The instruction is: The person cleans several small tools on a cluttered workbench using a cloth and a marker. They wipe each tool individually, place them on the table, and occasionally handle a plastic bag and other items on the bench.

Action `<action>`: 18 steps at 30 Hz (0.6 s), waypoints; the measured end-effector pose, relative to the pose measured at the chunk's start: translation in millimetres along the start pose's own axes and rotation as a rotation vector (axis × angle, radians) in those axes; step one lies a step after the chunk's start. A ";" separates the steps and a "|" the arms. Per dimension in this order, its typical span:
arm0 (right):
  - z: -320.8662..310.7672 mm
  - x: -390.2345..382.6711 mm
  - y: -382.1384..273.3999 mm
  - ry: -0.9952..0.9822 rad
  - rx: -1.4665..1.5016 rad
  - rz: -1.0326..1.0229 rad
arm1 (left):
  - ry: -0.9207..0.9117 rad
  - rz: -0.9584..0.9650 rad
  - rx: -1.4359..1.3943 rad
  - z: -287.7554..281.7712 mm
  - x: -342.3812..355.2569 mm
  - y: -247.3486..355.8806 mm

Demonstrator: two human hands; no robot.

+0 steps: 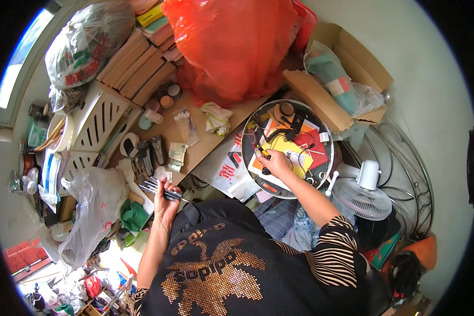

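Observation:
My left hand (pixel 166 203) is closed around a bundle of several dark pens (pixel 169 195), beside the edge of the wooden desk. My right hand (pixel 277 163) reaches over a round tray (pixel 329 117) and pinches a small yellow-and-black object (pixel 264 155); its kind is too small to tell. Within the tray lie a yellow sheet (pixel 287 149), a red card (pixel 317 150), black cables and a roll of brown tape (pixel 286 109). An orange-handled tool (pixel 269 187) rests near its lower rim.
A big red plastic bag (pixel 231 47) stands on the desk (pixel 195 118), beside stacked books (pixel 137 63). Right of it is an open cardboard box (pixel 361 58). A white fan (pixel 362 197) is near my right arm. Clear plastic bags (pixel 92 210) crowd the left side.

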State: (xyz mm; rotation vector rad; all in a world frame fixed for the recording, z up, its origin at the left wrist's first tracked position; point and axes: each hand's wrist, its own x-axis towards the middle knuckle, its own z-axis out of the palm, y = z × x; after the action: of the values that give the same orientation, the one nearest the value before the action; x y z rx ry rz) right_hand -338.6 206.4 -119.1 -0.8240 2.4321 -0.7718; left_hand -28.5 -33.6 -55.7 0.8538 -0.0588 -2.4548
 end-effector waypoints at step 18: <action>-16.5 -6.8 18.0 0.138 0.319 0.094 | 0.049 0.045 0.005 6.3 5.0 -8.6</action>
State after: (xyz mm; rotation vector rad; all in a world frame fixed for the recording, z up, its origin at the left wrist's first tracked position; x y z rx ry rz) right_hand -350.3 228.7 -116.6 -0.5460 2.3560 -1.1749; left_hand -39.5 -29.5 -55.3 0.9043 -0.0659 -2.3922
